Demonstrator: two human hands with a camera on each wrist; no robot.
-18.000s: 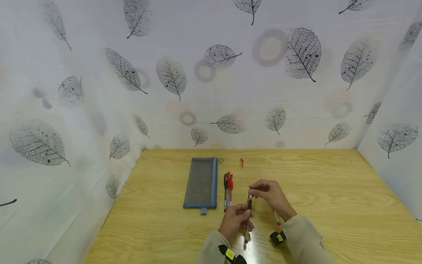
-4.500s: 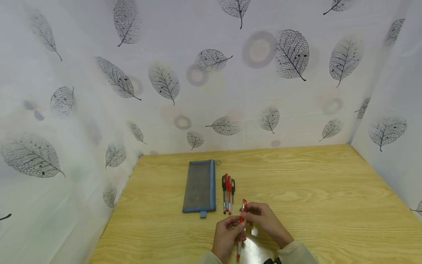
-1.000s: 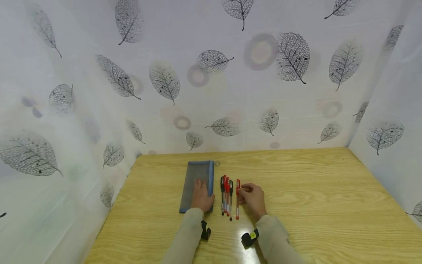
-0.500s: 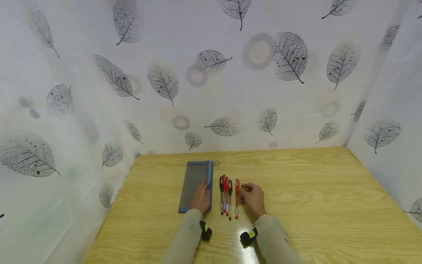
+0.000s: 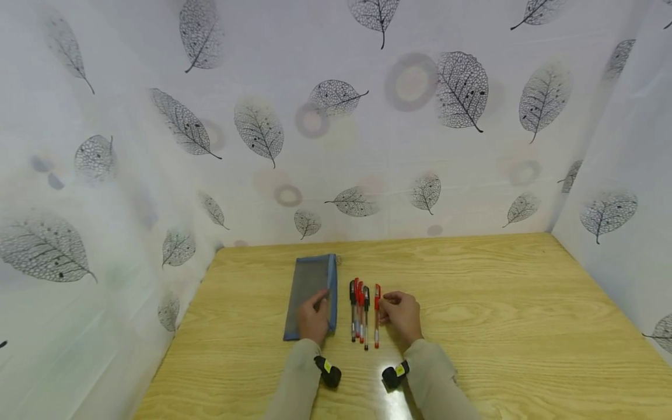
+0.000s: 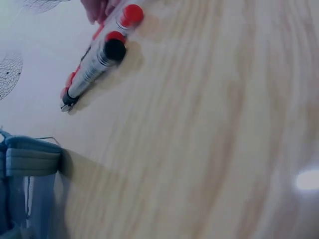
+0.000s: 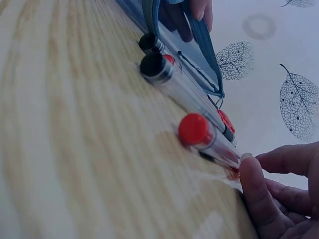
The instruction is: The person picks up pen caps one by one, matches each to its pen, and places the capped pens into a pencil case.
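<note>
The blue-edged mesh pencil pouch [image 5: 307, 283] lies flat on the left of the pens, its right edge lifted and gaping in the right wrist view. My left hand [image 5: 314, 321] is on the pouch, pinching its raised blue edge [image 7: 203, 37] between thumb and fingers. Several capped gel pens, red and black, lie side by side to the right of it, among them a black pen [image 5: 366, 315]. A red pen [image 5: 377, 326] lies slightly apart at the right end of the row. My right hand [image 5: 402, 315] rests beside it with fingers loosely bent, thumb tip right at the pen's cap.
All of this sits on a wood-grain table [image 5: 472, 291]. White leaf-print curtains [image 5: 388, 146] stand along the back and both sides. A small ring [image 5: 338, 260] hangs at the pouch's far corner.
The left hand has moved from lying flat on the pouch to its right edge, which now stands raised. The red pen was set down with the others earlier; the right hand has barely moved since.
</note>
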